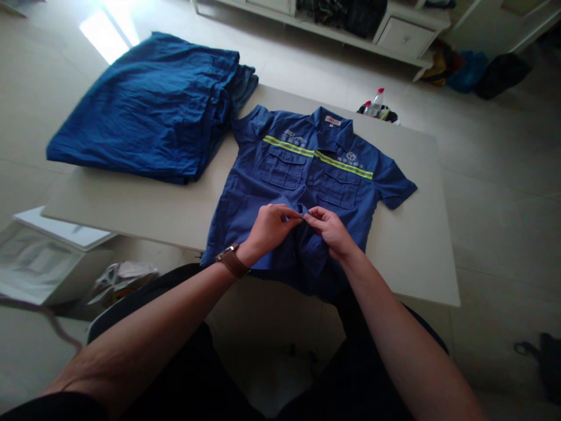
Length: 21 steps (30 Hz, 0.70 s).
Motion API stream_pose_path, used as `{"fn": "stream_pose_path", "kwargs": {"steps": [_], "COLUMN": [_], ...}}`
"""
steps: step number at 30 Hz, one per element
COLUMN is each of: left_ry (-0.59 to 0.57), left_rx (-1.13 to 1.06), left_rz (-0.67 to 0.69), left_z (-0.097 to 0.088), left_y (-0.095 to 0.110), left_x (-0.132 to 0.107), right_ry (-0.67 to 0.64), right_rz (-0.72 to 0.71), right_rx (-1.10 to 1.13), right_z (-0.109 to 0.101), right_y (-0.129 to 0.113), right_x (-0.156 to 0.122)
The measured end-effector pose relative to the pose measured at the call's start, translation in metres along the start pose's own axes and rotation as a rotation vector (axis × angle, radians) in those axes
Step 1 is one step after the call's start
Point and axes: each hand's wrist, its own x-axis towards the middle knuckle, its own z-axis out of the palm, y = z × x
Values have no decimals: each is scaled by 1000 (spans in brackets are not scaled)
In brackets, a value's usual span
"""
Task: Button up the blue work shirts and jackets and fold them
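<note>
A blue short-sleeved work shirt lies face up on the white table, collar away from me. A yellow-green reflective stripe crosses its chest above two flap pockets, and its hem hangs over the near edge. My left hand, with a watch on the wrist, pinches the front opening of the shirt from the left. Opposite it, my right hand pinches the same raised bit of cloth between thumb and fingers. The two hands nearly meet there. Any button between the fingertips is too small to make out.
Folded blue cloth is piled at the left of the white table. Beyond the far edge stand bottles with red caps. A white cabinet is at the back. A white box and a plastic bag sit at lower left.
</note>
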Motion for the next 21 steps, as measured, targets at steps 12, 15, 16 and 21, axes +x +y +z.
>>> {"fn": "stream_pose_path", "kwargs": {"steps": [12,15,16,21], "left_ry": [22,-103,-178,-486], "left_rx": [-20,53,90,239], "left_rz": [54,120,135,48], "left_z": [3,-4,-7,-15], "left_y": [7,6,4,-5], "left_x": [-6,-7,-7,-5], "right_ry": [307,416,427,311], "right_rz": [-60,-56,-50,62], "right_rx": [-69,-180,-246,-862], "right_z": [-5,-15,-20,-53], "right_y": [13,9,7,-9], "right_x": [10,13,13,0]}}
